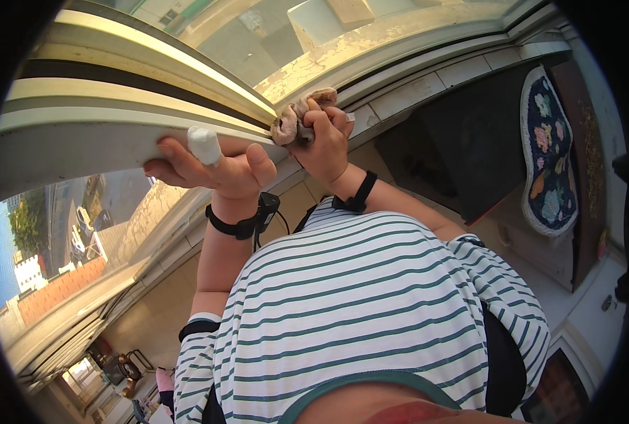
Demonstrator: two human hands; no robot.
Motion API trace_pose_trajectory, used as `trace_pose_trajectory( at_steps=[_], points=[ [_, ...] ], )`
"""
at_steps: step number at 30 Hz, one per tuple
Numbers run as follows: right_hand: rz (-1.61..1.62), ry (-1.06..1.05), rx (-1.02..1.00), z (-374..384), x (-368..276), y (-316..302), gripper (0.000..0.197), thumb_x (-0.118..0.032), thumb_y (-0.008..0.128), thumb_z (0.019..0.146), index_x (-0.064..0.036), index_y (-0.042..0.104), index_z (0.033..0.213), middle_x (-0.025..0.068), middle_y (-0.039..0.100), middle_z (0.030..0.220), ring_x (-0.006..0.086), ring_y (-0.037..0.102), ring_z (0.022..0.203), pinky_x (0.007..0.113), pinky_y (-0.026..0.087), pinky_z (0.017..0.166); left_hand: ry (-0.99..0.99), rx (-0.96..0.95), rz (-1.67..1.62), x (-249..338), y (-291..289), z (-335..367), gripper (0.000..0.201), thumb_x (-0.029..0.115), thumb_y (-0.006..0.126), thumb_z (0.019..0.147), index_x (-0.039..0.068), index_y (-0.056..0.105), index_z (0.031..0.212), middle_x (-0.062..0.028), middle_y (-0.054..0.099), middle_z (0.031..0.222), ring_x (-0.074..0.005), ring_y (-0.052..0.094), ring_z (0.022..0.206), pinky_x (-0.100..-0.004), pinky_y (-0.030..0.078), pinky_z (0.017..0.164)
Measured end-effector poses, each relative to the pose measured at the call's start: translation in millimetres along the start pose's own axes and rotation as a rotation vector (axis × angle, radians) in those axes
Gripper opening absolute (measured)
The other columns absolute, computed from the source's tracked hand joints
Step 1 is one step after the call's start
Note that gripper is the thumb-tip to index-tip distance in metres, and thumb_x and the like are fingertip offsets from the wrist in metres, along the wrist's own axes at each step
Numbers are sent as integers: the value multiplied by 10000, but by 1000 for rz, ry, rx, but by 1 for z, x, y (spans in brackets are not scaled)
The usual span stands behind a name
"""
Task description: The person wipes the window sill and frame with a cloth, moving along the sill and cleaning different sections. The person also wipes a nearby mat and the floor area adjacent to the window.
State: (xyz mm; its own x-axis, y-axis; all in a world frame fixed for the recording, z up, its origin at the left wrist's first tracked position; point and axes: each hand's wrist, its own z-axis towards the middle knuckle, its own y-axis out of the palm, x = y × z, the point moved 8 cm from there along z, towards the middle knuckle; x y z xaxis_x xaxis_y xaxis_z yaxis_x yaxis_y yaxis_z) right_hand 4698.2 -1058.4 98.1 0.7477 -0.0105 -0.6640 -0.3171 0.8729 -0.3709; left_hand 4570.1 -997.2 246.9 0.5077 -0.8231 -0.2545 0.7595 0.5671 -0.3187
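A crumpled, stained cloth (286, 126) in pale pink and grey is bunched in my right hand (328, 150). The fingers are closed round it, against the lower corner where the window frame meets the sill. My left hand (233, 173) lies palm up along the underside of the white window frame (81, 145), fingers stretched out and holding nothing. One of its fingers has a white wrapping (203, 145) over the tip. Both wrists wear black straps, and a small black box sits on the left one.
A tiled sill (406, 95) runs off to the right, below window glass (258, 53). Beyond it stand a dark panel (448, 148) and a blue floral mat (549, 162) with a white edge. Buildings and a street (63, 226) show through the glass at left.
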Motion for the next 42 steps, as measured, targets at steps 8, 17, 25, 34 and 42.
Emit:
trace_pose_trajectory(
  at_steps=[8,17,25,34,42],
  points=[
    [-79,262,-151,-1,14,14,694,-289,927,607,-142,498,1132,116,501,1163,364,448,1124,514,318,969,-5,-31,88,0,1,-1,824,556,306,1033,32,202,1660,-204,81,1749,-428,-58,1613,-614,-91,1255],
    [-184,109,-84,18,38,2,646,-371,934,606,-148,548,1073,110,544,1130,366,474,1129,532,330,967,42,-18,110,2,2,4,797,438,340,986,21,219,1654,-225,72,1743,-441,-92,1608,-646,-74,1247],
    [-75,-60,180,61,107,-71,574,-269,914,703,-79,566,1118,148,582,1157,371,549,1116,514,416,1006,26,24,53,1,3,0,757,465,354,1005,49,292,1635,-224,101,1741,-445,-91,1610,-623,-67,1263],
    [-295,-96,-372,-43,30,-2,740,-339,897,591,-263,584,1258,37,574,1293,269,529,1295,511,301,1046,-44,-26,118,2,2,-4,743,472,341,1038,20,283,1625,-247,116,1733,-443,-63,1616,-607,-68,1274],
    [-521,105,-156,10,149,-80,632,-231,831,726,-197,547,1289,56,570,1343,293,518,1345,545,279,1200,-75,-39,88,1,3,-8,711,482,342,1048,44,326,1608,-244,158,1728,-445,-57,1619,-575,-102,1278]
  ],
)
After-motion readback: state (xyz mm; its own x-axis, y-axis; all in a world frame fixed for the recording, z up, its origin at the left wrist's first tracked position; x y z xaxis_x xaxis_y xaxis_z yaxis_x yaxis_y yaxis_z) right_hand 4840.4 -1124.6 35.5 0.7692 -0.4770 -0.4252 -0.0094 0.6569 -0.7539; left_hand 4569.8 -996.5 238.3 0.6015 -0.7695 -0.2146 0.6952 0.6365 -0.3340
